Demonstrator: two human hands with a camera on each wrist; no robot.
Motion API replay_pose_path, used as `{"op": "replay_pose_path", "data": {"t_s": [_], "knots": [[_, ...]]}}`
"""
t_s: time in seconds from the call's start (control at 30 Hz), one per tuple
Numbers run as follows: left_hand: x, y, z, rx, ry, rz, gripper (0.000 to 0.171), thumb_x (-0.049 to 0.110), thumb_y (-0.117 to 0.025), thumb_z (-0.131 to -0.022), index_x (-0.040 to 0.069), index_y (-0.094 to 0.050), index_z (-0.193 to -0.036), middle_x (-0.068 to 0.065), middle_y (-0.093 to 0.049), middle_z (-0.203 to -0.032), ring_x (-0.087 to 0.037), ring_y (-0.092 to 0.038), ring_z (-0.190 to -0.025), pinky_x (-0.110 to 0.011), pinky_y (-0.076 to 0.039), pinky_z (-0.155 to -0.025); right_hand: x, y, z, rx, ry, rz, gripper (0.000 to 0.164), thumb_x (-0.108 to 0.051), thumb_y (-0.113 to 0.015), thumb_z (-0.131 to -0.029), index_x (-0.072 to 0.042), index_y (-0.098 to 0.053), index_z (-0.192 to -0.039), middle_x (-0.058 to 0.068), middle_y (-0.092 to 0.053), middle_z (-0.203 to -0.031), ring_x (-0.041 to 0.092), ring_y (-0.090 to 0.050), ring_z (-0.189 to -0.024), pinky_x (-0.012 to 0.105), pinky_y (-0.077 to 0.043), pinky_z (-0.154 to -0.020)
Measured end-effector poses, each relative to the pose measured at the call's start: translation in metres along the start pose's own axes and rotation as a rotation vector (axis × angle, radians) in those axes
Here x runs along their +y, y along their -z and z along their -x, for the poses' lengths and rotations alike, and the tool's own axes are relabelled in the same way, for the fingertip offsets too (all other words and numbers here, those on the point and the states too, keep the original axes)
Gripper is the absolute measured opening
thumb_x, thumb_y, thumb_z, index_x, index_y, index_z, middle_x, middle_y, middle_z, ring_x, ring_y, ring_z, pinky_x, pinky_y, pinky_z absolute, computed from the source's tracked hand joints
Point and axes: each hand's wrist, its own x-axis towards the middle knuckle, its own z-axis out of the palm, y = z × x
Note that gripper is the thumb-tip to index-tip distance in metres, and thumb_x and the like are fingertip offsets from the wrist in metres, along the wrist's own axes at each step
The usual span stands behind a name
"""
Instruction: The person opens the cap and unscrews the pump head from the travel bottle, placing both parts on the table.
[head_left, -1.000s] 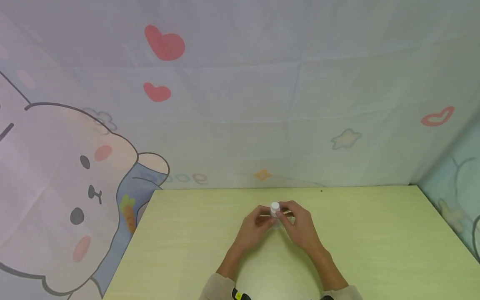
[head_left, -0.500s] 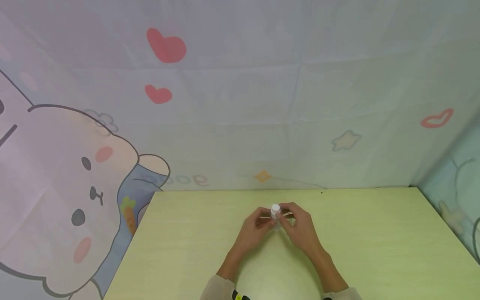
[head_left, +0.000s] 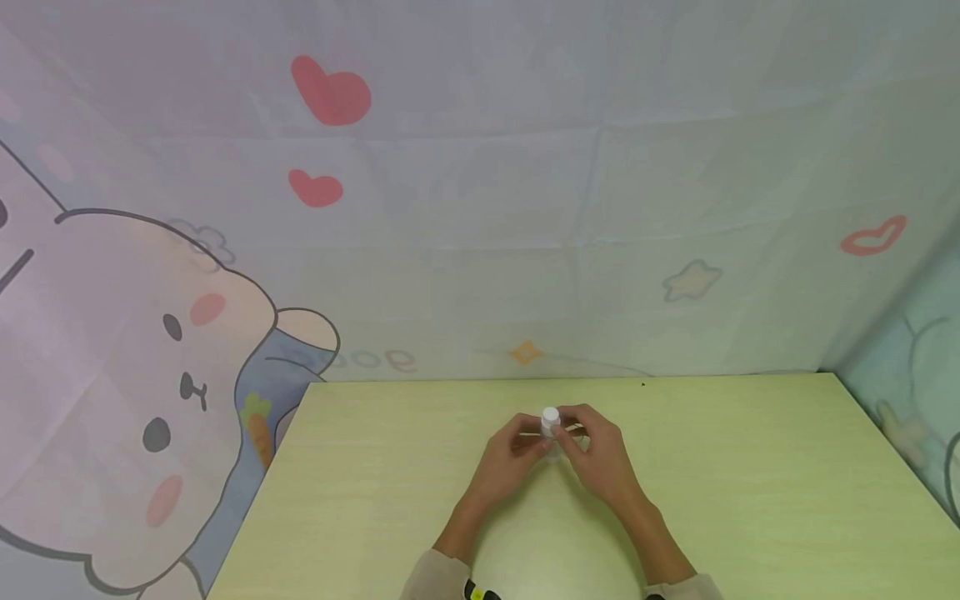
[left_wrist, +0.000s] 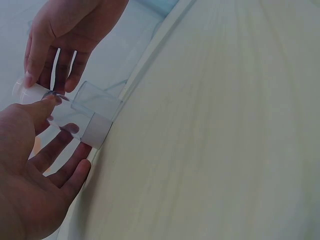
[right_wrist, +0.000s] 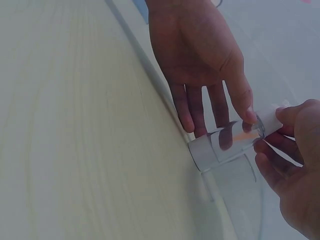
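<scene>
At the pale table [head_left: 360, 483], a clear bottle [right_wrist: 235, 142] is upright between the hands: the left hand [head_left: 504, 460] clasps its body just below the white cap [right_wrist: 271, 121], which the right hand [head_left: 600, 454] pinches.

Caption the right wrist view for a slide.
Left hand holds a clear bottle around its body; right hand pinches the white cap.

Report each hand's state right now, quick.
Left hand: closed, holding the clear bottle by its body.
Right hand: closed, pinching the bottle's white cap.
</scene>
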Motion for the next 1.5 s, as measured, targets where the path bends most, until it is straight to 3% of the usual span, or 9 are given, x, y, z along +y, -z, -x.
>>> {"op": "replay_pose_path", "data": {"t_s": [0.77, 1.5], "knots": [[0.0013, 0.0014, 0.0017, -0.001, -0.002, -0.01, 0.027, 0.027, -0.069, -0.106, 0.021, -0.065, -0.131, 0.0, -0.067, -0.136, -0.028, -0.067, -0.126, -0.036, -0.054, -0.107, -0.0009, 0.0002, 0.0005, -0.02, -0.006, -0.007, 0.022, -0.008, -0.074, -0.101, -0.006, -0.071, -0.122, 0.004, -0.074, -0.115, 0.022, -0.072, -0.101, 0.034, -0.063, -0.085], [0.0002, 0.0013, 0.0017, -0.004, 0.006, -0.008, 0.025, 0.028, -0.07, -0.105, 0.025, -0.065, -0.129, 0.005, -0.068, -0.134, -0.022, -0.067, -0.124, -0.034, -0.054, -0.106, 0.0002, 0.0033, 0.0003, -0.048, -0.013, 0.015, 0.021, -0.008, -0.073, -0.101, -0.008, -0.073, -0.122, 0.003, -0.074, -0.118, 0.021, -0.073, -0.1, 0.034, -0.063, -0.085]]}}
